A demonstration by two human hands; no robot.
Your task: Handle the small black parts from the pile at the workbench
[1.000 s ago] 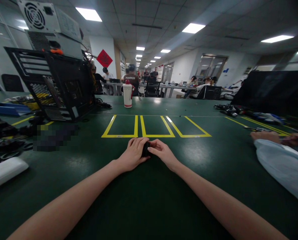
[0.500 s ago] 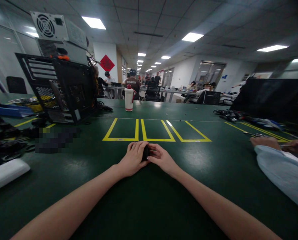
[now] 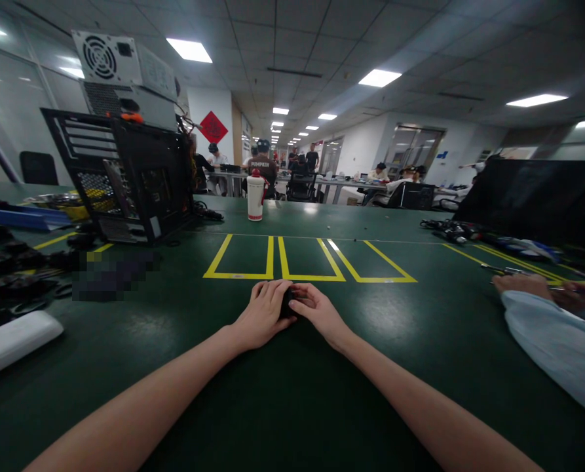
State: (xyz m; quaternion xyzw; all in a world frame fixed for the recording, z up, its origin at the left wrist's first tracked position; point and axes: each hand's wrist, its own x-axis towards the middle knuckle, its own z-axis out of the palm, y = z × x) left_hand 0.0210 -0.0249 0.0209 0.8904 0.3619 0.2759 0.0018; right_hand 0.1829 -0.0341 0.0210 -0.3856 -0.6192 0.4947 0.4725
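Observation:
A small dark, rounded object point(image 3: 287, 303) sits between my hands on the green table point(image 3: 282, 400); most of it is covered and I cannot make out its kind. My left hand point(image 3: 264, 316) curls over its left side, fingers on top and thumb low at the near edge. From the right, my right hand point(image 3: 320, 316) closes on it with bent fingers, the thumb against the near side. Just beyond my fingertips, yellow tape point(image 3: 312, 277) marks three shapes on the tabletop.
An open black computer case point(image 3: 149, 177) with power supplies point(image 3: 125, 62) on top stands at the left. A white cup point(image 3: 255, 198) stands farther back. Cables and a white object point(image 3: 19, 341) lie left. Another person's sleeve point(image 3: 552, 347) and hands point(image 3: 528, 285) are at the right.
The whole view has shifted slightly. My right thumb has moved up a little on the dark object, while both hands stay in nearly the same place.

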